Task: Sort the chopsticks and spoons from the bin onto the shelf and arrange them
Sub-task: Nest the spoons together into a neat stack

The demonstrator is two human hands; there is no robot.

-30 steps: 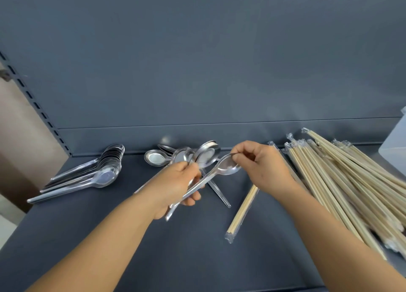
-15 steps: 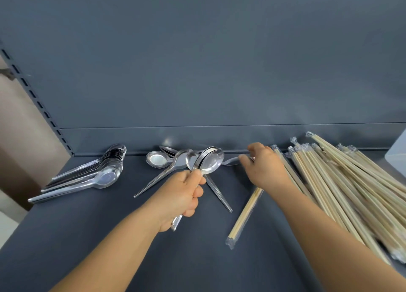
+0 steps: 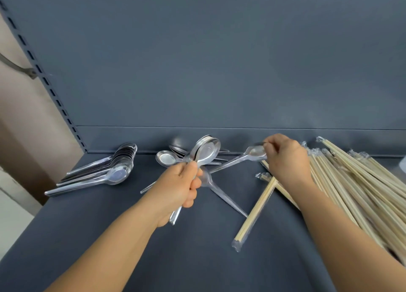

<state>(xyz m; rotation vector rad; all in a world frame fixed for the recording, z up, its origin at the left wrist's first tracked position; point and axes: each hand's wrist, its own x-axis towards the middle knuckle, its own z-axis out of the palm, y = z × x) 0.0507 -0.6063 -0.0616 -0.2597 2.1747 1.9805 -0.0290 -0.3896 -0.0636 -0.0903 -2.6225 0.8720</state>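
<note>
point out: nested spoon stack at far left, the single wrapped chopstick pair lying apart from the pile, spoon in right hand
nested spoon stack [image 3: 118,173], head view, on the front spoon's bowl.
single wrapped chopstick pair [image 3: 254,212], head view, mid-length of the sticks.
spoon in right hand [image 3: 256,151], head view, on its bowl beside the fingers.

Dark grey metal back panel [image 3: 219,61], slotted upright [image 3: 33,56] at left, beige wall [image 3: 19,120] beyond (perhaps a bracket), soft light

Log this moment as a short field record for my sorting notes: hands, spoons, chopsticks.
left hand: grips a stack of spoons
right hand: pinches one spoon by its bowl
sorted spoons: nested row, shelf's left
loose spoons: near back edge, centre
chopsticks: wrapped pile, right
stray pair: beside the pile
</note>
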